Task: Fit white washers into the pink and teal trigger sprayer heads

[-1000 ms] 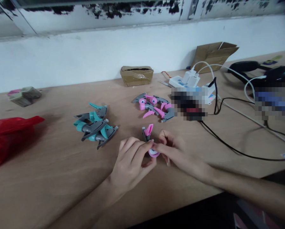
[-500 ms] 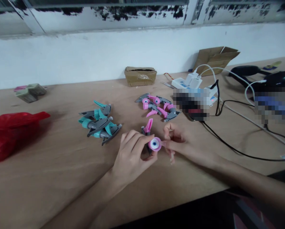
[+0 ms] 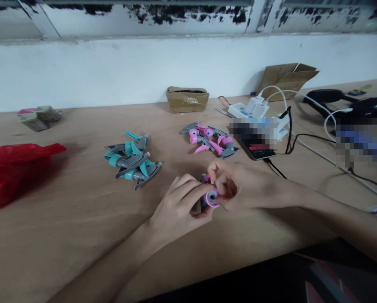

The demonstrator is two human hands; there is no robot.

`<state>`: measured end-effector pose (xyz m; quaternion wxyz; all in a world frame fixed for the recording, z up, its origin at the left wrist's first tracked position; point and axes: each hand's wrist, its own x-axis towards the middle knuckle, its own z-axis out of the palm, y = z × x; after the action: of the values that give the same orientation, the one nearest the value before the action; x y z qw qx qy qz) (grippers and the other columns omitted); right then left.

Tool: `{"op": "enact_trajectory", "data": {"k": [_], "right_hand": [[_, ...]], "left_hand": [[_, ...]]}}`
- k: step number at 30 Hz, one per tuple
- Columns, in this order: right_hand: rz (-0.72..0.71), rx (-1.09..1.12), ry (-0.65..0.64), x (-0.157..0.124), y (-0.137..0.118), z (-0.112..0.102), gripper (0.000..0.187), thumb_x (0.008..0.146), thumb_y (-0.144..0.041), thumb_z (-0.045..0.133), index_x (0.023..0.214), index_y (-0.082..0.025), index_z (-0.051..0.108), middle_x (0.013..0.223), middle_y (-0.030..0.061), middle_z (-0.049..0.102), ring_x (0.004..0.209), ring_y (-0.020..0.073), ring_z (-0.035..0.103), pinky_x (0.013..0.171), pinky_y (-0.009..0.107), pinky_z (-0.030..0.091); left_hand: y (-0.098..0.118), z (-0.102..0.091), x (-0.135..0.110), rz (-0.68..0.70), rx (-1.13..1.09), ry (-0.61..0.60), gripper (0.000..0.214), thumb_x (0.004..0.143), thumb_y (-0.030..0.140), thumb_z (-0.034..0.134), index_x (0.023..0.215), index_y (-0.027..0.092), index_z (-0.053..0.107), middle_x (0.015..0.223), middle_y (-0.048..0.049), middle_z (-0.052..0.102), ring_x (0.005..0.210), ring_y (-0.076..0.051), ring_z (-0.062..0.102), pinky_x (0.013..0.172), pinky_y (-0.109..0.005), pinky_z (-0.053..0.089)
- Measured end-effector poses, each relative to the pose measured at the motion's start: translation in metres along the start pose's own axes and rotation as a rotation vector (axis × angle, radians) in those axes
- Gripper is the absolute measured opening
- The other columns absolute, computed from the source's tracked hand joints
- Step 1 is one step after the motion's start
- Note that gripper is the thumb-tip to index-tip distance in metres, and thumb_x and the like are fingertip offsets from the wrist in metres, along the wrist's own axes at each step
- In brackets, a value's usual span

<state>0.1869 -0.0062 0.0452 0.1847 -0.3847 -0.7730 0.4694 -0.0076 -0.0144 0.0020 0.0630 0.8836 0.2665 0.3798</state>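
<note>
Pink spray head [image 3: 212,197], mostly hidden | left hand [image 3: 182,202] pinching it | right hand [image 3: 237,185] curled close, cannot tell if holding

Held sprayer head [image 3: 212,197] smooth plastic; red bag [image 3: 14,170] glossy plastic; tabletop [image 3: 81,227] matt, wood-like; box [image 3: 188,102] creased cardboard.

The left hand [image 3: 178,202] and right hand [image 3: 241,185] are bare, as are the left forearm [image 3: 128,254] and right forearm [image 3: 330,212], both slim. Dark, nearly black clothing [image 3: 264,286] shows at the lower right of the frame, with a grey band [image 3: 329,280] edged in dull pinkish red; its cut is unclear.
</note>
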Motion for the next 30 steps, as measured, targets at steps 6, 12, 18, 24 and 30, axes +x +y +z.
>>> {"op": "enact_trajectory", "data": {"k": [6,12,18,24,30], "right_hand": [[-0.027,-0.112,0.055,0.000,-0.004,0.008,0.027,0.069,-0.012,0.058,0.084,-0.022,0.038,0.054,-0.0117,0.043,0.047,0.0049,0.040,0.047,0.019,0.030],[-0.051,-0.082,0.153,-0.001,-0.002,0.024,0.025,0.070,-0.014,0.059,0.074,-0.022,0.035,0.055,-0.0095,0.042,0.048,0.0063,0.039,0.045,0.019,0.030],[0.087,0.233,0.387,-0.005,0.010,0.042,0.021,0.076,-0.019,0.057,0.073,-0.023,0.036,0.059,-0.0082,0.047,0.045,0.0065,0.048,0.041,0.018,0.038],[0.127,0.606,0.502,0.000,0.008,0.053,0.025,0.075,-0.020,0.056,0.069,-0.023,0.032,0.049,-0.0107,0.050,0.034,0.0071,0.048,0.034,0.017,0.037],[0.241,0.918,0.548,0.008,0.007,0.058,0.028,0.069,-0.019,0.059,0.061,-0.022,0.033,0.041,-0.0107,0.046,0.031,0.0064,0.042,0.030,0.016,0.031]], "left_hand": [[0.002,0.002,-0.002,0.001,-0.026,0.035,0.022,0.074,0.017,0.060,0.096,0.015,0.058,0.078,-0.0044,0.063,0.075,-0.018,0.056,0.067,-0.034,0.049],[0.005,0.002,-0.002,-0.020,-0.006,-0.009,0.015,0.070,0.010,0.058,0.084,0.015,0.057,0.072,-0.0031,0.060,0.073,-0.018,0.054,0.065,-0.032,0.047],[0.007,0.004,0.000,-0.063,-0.010,0.045,0.025,0.069,0.005,0.061,0.091,0.016,0.056,0.079,-0.0029,0.063,0.075,-0.018,0.053,0.070,-0.034,0.048],[0.005,0.003,-0.001,-0.064,0.042,0.047,0.023,0.070,0.006,0.063,0.091,0.015,0.056,0.079,-0.0042,0.062,0.073,-0.019,0.053,0.068,-0.034,0.046],[0.001,0.003,-0.002,-0.044,0.154,0.137,0.015,0.072,0.008,0.061,0.082,0.016,0.055,0.073,-0.0026,0.059,0.070,-0.018,0.050,0.068,-0.036,0.045]]}}
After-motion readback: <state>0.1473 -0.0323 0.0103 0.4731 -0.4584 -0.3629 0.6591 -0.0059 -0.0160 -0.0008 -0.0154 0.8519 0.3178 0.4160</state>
